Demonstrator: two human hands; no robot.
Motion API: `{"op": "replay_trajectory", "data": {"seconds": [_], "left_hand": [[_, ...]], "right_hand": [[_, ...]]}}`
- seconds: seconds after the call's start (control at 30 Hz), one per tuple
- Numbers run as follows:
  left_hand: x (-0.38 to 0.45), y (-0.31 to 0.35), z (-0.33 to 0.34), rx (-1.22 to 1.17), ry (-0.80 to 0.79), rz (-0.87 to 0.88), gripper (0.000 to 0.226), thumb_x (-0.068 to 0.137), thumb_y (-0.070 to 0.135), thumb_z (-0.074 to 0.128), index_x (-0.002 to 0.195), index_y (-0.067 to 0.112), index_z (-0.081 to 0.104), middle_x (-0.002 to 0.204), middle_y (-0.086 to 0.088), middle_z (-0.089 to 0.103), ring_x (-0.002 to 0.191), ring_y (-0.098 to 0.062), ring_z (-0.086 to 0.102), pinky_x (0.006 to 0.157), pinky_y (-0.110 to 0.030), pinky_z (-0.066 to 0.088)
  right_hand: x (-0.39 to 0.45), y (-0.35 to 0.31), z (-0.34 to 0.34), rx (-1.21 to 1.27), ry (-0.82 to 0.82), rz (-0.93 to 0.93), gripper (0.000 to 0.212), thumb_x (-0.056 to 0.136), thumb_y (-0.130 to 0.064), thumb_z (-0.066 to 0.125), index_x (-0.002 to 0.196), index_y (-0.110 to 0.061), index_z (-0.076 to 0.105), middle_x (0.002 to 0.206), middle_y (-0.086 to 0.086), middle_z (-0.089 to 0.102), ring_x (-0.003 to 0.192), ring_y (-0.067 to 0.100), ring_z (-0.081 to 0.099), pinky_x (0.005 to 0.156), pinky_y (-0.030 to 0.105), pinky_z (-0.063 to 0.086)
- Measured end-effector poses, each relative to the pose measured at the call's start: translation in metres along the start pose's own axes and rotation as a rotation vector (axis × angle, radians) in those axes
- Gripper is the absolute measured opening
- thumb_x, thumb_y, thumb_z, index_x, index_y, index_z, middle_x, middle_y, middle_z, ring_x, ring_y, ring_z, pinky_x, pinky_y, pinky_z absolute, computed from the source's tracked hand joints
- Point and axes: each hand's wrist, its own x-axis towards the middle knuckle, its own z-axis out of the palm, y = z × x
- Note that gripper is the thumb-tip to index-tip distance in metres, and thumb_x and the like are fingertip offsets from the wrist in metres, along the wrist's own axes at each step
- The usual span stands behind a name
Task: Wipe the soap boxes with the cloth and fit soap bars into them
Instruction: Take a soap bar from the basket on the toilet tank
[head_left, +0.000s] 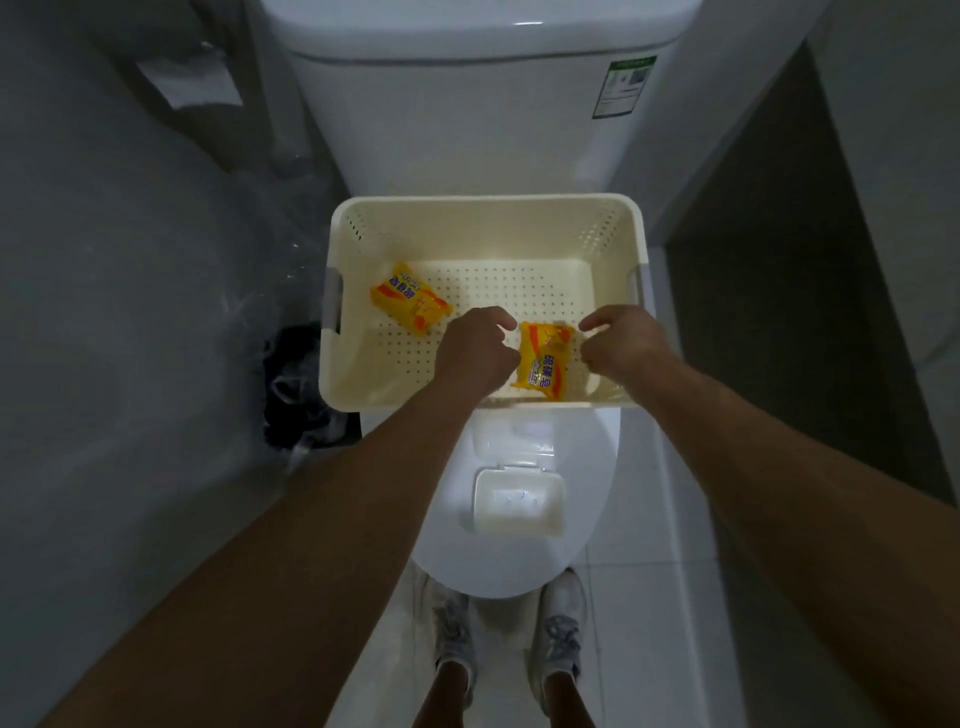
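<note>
A cream perforated basket (483, 223) stands on the closed toilet lid. Inside it lie two yellow wrapped soap bars. One soap bar (409, 304) rests at the basket's left. The other soap bar (545, 361) is near the front wall, held between both hands. My left hand (475, 345) pinches its left edge and my right hand (621, 345) pinches its right edge. A white open soap box (518, 501) sits on the toilet lid in front of the basket. No cloth is in view.
The white toilet lid (587, 452) and cistern (483, 104) fill the middle. A dark bin with a bag (306, 384) stands left of the bowl. Grey wall lies left, a dark doorway right. My feet in sneakers (509, 639) stand on white tiles.
</note>
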Motion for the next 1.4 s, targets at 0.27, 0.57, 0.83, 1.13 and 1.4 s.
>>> {"op": "replay_trajectory", "data": {"seconds": [0.27, 0.57, 0.83, 1.13, 1.4], "left_hand": [[0.065, -0.014, 0.033, 0.206, -0.171, 0.118, 0.053, 0.083, 0.007, 0.068, 0.132, 0.025, 0.059, 0.133, -0.001, 0.057, 0.121, -0.019, 0.054, 0.097, -0.034, 0.047], [0.101, -0.011, 0.047, 0.299, -0.278, 0.270, 0.038, 0.085, 0.023, 0.072, 0.122, 0.021, 0.065, 0.123, -0.005, 0.056, 0.112, -0.023, 0.056, 0.092, -0.036, 0.048], [0.087, -0.031, 0.027, 0.396, -0.151, 0.064, 0.014, 0.082, 0.019, 0.069, 0.095, 0.014, 0.068, 0.094, -0.003, 0.066, 0.088, -0.022, 0.065, 0.078, -0.039, 0.057], [0.073, -0.048, 0.007, 0.275, -0.306, -0.143, 0.029, 0.082, 0.021, 0.073, 0.105, 0.005, 0.067, 0.097, -0.011, 0.070, 0.089, -0.026, 0.068, 0.085, -0.042, 0.058], [0.064, -0.037, 0.013, -0.123, -0.229, -0.269, 0.016, 0.084, 0.014, 0.073, 0.097, 0.004, 0.069, 0.089, -0.017, 0.073, 0.084, -0.030, 0.073, 0.080, -0.047, 0.060]], "right_hand": [[0.045, 0.012, 0.026, 0.000, -0.198, 0.226, 0.015, 0.096, -0.009, 0.059, 0.107, 0.000, 0.060, 0.088, 0.008, 0.063, 0.077, 0.027, 0.066, 0.070, 0.031, 0.062], [0.059, 0.007, 0.044, 0.164, -0.366, 0.451, 0.017, 0.101, -0.014, 0.056, 0.090, 0.000, 0.057, 0.098, 0.023, 0.067, 0.092, 0.036, 0.069, 0.089, 0.047, 0.058], [0.069, 0.000, 0.044, 0.337, -0.226, 0.309, 0.031, 0.097, -0.002, 0.051, 0.128, -0.001, 0.057, 0.120, 0.018, 0.061, 0.100, 0.029, 0.060, 0.097, 0.048, 0.054], [0.061, -0.006, 0.057, 0.324, -0.186, 0.387, 0.024, 0.093, -0.014, 0.057, 0.115, -0.005, 0.061, 0.101, 0.013, 0.055, 0.089, 0.026, 0.054, 0.095, 0.043, 0.051], [0.061, 0.001, 0.064, 0.419, -0.130, 0.387, 0.007, 0.093, 0.002, 0.057, 0.087, 0.001, 0.060, 0.099, 0.022, 0.062, 0.087, 0.030, 0.063, 0.092, 0.049, 0.056]]}}
